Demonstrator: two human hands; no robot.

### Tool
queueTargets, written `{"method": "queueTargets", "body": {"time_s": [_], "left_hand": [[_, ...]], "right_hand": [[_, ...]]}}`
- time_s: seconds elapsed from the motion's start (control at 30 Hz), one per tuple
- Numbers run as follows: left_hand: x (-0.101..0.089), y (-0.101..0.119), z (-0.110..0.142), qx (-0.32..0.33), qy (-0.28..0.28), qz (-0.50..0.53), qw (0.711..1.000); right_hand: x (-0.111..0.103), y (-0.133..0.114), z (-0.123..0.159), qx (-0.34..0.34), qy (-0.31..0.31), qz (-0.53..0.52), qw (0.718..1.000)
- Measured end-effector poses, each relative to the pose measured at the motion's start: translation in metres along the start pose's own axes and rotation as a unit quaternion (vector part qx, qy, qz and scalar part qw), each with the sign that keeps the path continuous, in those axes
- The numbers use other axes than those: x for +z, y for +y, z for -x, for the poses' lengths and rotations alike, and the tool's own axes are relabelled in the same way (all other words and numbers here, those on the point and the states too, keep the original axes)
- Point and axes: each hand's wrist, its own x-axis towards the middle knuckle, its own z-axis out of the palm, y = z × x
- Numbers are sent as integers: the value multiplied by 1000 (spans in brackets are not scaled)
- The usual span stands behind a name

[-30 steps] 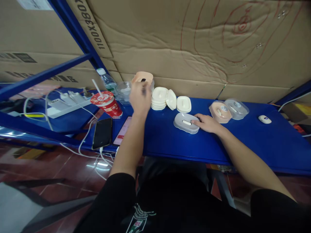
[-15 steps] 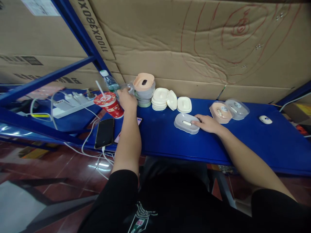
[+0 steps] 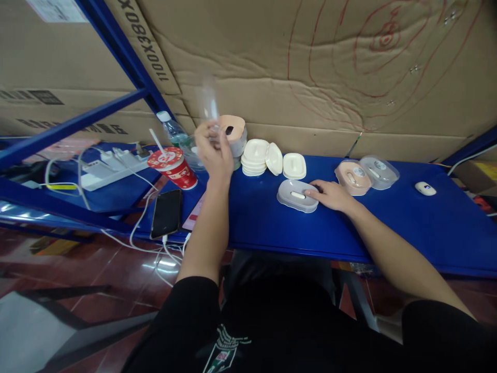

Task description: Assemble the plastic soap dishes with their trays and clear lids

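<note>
Pinches a clear plastic piece (image 3: 210, 103), blurred and raised upright, between thumb and fingers of the left hand (image 3: 213, 151), partly in front of a case stack (image 3: 237, 135) with a peach top. Lays the right hand (image 3: 333, 197) on the right end of a grey case (image 3: 286, 194), thumb just beside a white oblong insert (image 3: 298, 195), fingers along the far rim; cannot tell a grip there from a mere touch. Has that case flat on the blue table (image 3: 256, 225), near a cream stack (image 3: 254, 153). Farther right, shows a peach case (image 3: 351, 182) against a clear case (image 3: 382, 173). At left, shows a red cup (image 3: 179, 172) with a straw, and nearer, a dark phone (image 3: 166, 211) lying flat.
</note>
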Motion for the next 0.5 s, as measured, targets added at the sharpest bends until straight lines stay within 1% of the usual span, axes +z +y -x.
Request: {"method": "queueTargets", "body": {"time_s": [0.07, 0.13, 0.2, 0.27, 0.3, 0.37, 0.43, 0.5], "left_hand": [[7, 15, 16, 1, -55, 34, 998], [13, 34, 32, 9, -133, 85, 987], [16, 52, 46, 13, -236, 142, 961], [17, 69, 56, -11, -339, 182, 923], [18, 75, 59, -35, -387, 191, 901], [21, 82, 63, -93, -453, 196, 865], [25, 83, 66, -135, -489, 191, 840], [30, 79, 67, -148, -508, 173, 831]], "right_hand": [[-1, -2, 1, 30, 56, -17, 998], [-2, -3, 3, 32, 124, -63, 990], [-4, -3, 4, 8, 187, -132, 973], [-6, -5, 5, -20, 220, -210, 953], [-8, -6, 6, -28, 221, -245, 943], [-10, -8, 7, -27, 209, -299, 931], [-13, -10, 8, -12, 189, -328, 926], [-14, -12, 9, 1, 163, -334, 928]]}}
